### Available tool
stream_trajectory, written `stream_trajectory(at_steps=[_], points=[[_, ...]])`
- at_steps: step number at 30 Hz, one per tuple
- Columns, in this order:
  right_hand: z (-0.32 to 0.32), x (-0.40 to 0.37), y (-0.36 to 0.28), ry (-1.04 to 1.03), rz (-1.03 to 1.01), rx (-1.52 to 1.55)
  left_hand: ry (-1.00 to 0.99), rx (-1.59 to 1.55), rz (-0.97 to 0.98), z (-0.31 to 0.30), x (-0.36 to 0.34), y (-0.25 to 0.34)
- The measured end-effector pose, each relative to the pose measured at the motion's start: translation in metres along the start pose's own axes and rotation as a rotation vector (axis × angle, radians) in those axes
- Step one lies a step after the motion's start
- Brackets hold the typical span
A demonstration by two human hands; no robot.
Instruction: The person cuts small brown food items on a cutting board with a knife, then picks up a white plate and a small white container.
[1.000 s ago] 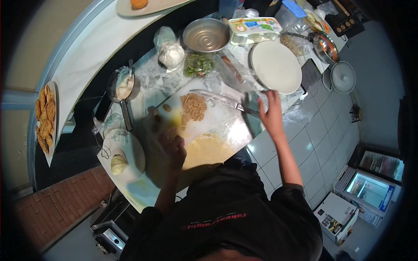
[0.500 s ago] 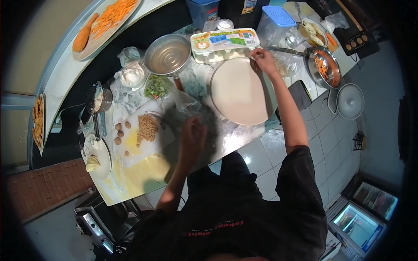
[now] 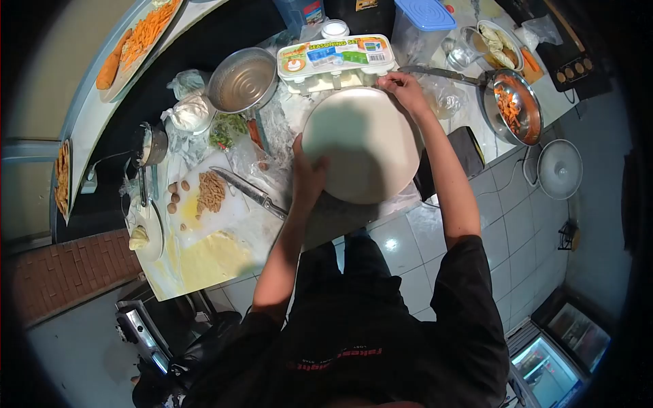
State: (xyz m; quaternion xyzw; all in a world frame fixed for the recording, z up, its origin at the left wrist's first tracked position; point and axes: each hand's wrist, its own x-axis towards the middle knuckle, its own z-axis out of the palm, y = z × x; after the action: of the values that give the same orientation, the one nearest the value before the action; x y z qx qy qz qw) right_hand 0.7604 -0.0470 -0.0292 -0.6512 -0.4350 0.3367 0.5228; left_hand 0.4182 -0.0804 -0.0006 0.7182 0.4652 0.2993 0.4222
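Note:
A large round cream plate [image 3: 367,149] lies near the front edge of the counter. My left hand [image 3: 309,175] is at its left rim, thumb over the top and fingers along the outside. Beyond the plate's upper right rim is my right hand [image 3: 406,94], its fingers curled beside the lower corner of a seasoning set box [image 3: 335,60]. Whatever those fingertips hold, if anything, is too small to make out. Left of the plate, a knife [image 3: 250,193] rests partly on a white cutting board [image 3: 224,217] with chopped brown pieces [image 3: 211,194].
A metal pan [image 3: 243,80] and a bag of white food [image 3: 190,114] stand at the back left. To the right are a steel pan with carrot pieces [image 3: 510,105], a dark flat object [image 3: 462,151] and a lidded blue-topped container [image 3: 423,27]. A small plate [image 3: 155,238] sits far left.
My left hand has moved from above the cutting board to the plate's left rim, uncovering the knife. My right hand stays by the box corner. The whole view has shifted slightly.

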Motion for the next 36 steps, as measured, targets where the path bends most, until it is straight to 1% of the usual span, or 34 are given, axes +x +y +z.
stream_trajectory(at_steps=[1, 2, 5, 7, 9, 12, 14, 15, 16, 17, 20, 21, 22, 23, 24, 25, 26, 27, 29, 30, 31, 32, 33, 36], points=[[0.0, -0.004, -0.004, -0.004, -0.001, 0.0, 0.018, -0.02, -0.072, -0.002, -0.007, 0.002], [-0.001, -0.013, -0.013, -0.003, 0.039, 0.033, 0.034, -0.041, -0.141, -0.003, -0.012, 0.005], [-0.005, -0.036, -0.032, -0.021, 0.125, 0.062, 0.05, 0.027, -0.148, -0.017, -0.025, 0.009], [-0.005, -0.048, -0.037, -0.031, 0.16, 0.061, 0.068, 0.064, -0.107, -0.019, -0.022, -0.009], [-0.004, -0.063, -0.046, 0.027, 0.211, 0.19, 0.081, 0.104, -0.086, -0.023, -0.026, -0.014], [-0.017, -0.076, -0.039, -0.029, 0.2, 0.219, 0.055, 0.093, -0.136, -0.03, -0.028, 0.0], [-0.026, -0.089, -0.042, -0.036, 0.194, 0.243, 0.046, 0.054, -0.21, -0.033, -0.029, 0.015], [-0.033, -0.095, -0.043, -0.046, 0.188, 0.267, 0.044, 0.053, -0.209, -0.032, -0.03, 0.011], [-0.044, -0.101, -0.044, -0.119, 0.177, 0.312, 0.052, 0.061, -0.175, -0.032, -0.031, 0.002], [-0.049, -0.107, -0.051, -0.118, 0.178, 0.306, 0.061, 0.068, -0.143, -0.031, -0.032, -0.004], [-0.066, -0.128, -0.079, -0.215, 0.134, 0.424, 0.027, 0.042, -0.156, -0.031, -0.033, -0.016], [-0.07, -0.133, -0.093, -0.209, 0.132, 0.419, 0.023, 0.037, -0.152, -0.031, -0.035, -0.016], [-0.074, -0.137, -0.106, -0.244, 0.121, 0.427, 0.047, 0.15, -0.052, -0.033, -0.04, -0.014], [-0.079, -0.14, -0.121, -0.28, 0.106, 0.432, 0.075, 0.26, 0.051, -0.036, -0.044, -0.009], [-0.082, -0.144, -0.135, -0.274, 0.107, 0.407, 0.078, 0.251, 0.064, -0.042, -0.049, -0.002], [-0.083, -0.149, -0.156, -0.268, 0.096, 0.397, 0.003, 0.275, 0.078, -0.053, -0.056, 0.017], [-0.082, -0.154, -0.18, -0.278, 0.041, 0.459, -0.069, 0.3, 0.094, -0.064, -0.062, 0.036], [-0.082, -0.157, -0.197, -0.29, -0.018, 0.52, -0.061, 0.292, 0.108, -0.074, -0.066, 0.053], [-0.088, -0.157, -0.217, -0.308, -0.073, 0.5, -0.085, 0.327, 0.058, -0.089, -0.071, 0.079], [-0.089, -0.158, -0.23, -0.336, -0.127, 0.587, -0.027, 0.372, 0.078, -0.092, -0.073, 0.08], [-0.088, -0.159, -0.242, -0.366, -0.18, 0.674, -0.014, 0.363, 0.095, -0.096, -0.069, 0.081], [-0.086, -0.161, -0.254, -0.32, -0.169, 0.671, -0.064, 0.279, 0.11, -0.102, -0.065, 0.081], [-0.083, -0.16, -0.261, -0.325, -0.185, 0.661, -0.115, 0.197, 0.123, -0.106, -0.062, 0.081], [-0.073, -0.156, -0.27, -0.285, -0.132, 0.532, -0.083, 0.177, 0.154, -0.112, -0.055, 0.078]])
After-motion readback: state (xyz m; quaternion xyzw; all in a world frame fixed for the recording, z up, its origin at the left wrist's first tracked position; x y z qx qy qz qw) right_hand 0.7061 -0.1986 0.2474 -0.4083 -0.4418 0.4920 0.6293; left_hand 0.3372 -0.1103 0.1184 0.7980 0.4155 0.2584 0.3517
